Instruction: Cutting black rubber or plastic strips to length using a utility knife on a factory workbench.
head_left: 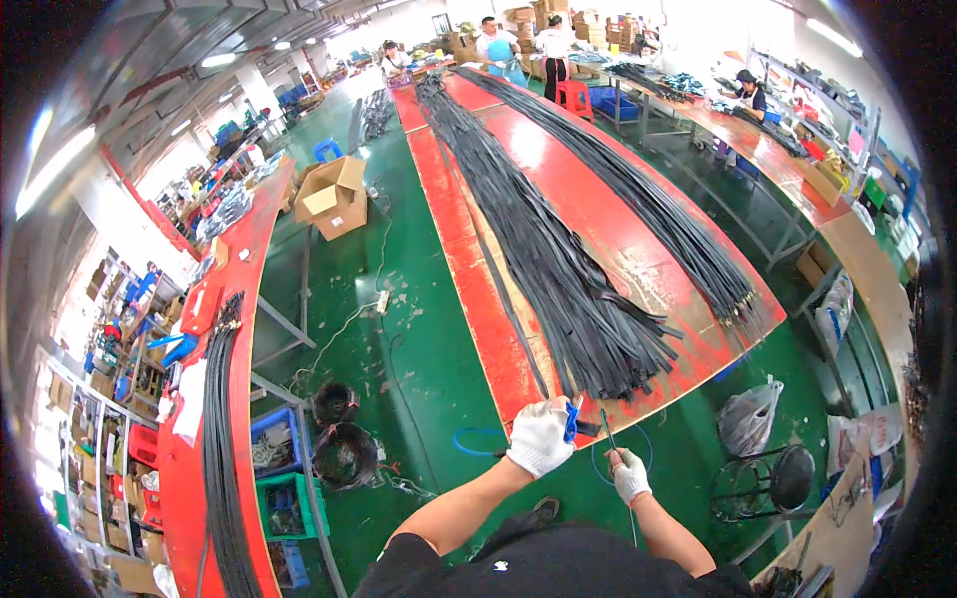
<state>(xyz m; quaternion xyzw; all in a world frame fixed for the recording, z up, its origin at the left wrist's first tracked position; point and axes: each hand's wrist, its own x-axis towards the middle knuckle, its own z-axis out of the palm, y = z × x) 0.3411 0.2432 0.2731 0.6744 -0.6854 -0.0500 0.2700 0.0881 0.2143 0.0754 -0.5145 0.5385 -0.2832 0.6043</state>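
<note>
My left hand [541,439], in a white glove, is closed around a small blue tool [571,422] at the near edge of the red table. The tool's exact kind is too small to make out. A thin blue hose [477,439] curves out beside this hand. To the right, and a little lower, my gloved right hand [629,475] grips a thin cable [606,427], its dark end pointing up toward the table. Just beyond my hands lie the loose ends of a wide bundle of flat black sleeves [598,349].
The red table [454,259] also bears a second bundle of black cables [688,249]. More cables lie on the left bench [221,439]. An open carton [334,199] stands on the green floor. At right are a stool [793,478] and a plastic bag [750,419]. Several people work farther off.
</note>
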